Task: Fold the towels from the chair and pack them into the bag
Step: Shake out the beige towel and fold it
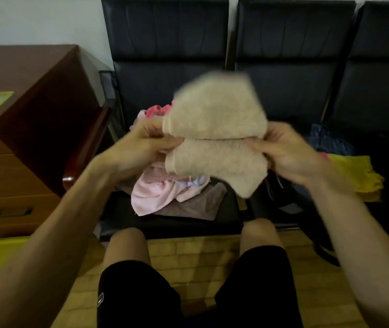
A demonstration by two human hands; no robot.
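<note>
Mid-fold on the beige towel (214, 138) here. It's held up in the air over the chair seat (176, 223), doubled along a crease across its middle, with one half bulging above the hands and the other hanging below. It isn't near the bag yet.

The left hand (146, 143) and right hand (288, 150) are out in front at about the same height, one at each end of that crease, palms roughly facing each other. The left fingers (167, 144) pinch the towel's left edge and the right ones pinch the right edge. It's all a bit motion-blurred, so I can't tell exactly which fingers are doing the work.

My guess for the next move: one more fold to make it compact, keeping the edges lined up so it doesn't flop open. Then it goes over to the black bag (281, 190) on the next seat, by the yellow towel (359, 176).

There's plenty left to do, since the pink towel pile (160, 192) on the seat is unfolded.
</note>
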